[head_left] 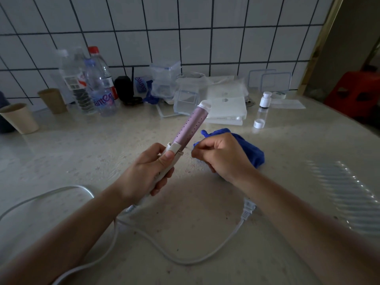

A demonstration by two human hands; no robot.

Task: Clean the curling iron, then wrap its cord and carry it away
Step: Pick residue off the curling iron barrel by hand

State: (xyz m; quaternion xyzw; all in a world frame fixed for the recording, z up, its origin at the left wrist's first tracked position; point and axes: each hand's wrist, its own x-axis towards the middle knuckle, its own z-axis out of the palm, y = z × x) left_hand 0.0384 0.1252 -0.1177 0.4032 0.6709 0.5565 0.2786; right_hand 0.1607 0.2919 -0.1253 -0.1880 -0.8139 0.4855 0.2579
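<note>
Curling iron (186, 130): held above the desk (287, 151), pink barrel tilted up and away, white tip uppermost.
Left hand (151, 171): wrapped around the white handle, thumb on the clamp lever.
Right hand (222, 156): fingers curled together beside the barrel base; what it pinches cannot be told.
Blue cloth (253, 150): on the desk behind the right hand.
Cord (144, 237): loose across the desk, plug (247, 210) lying near the right forearm.

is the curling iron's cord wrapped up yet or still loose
Still loose. The white cord trails from the curling iron in the left hand and sprawls in open loops over the counter, plug lying free.
</note>
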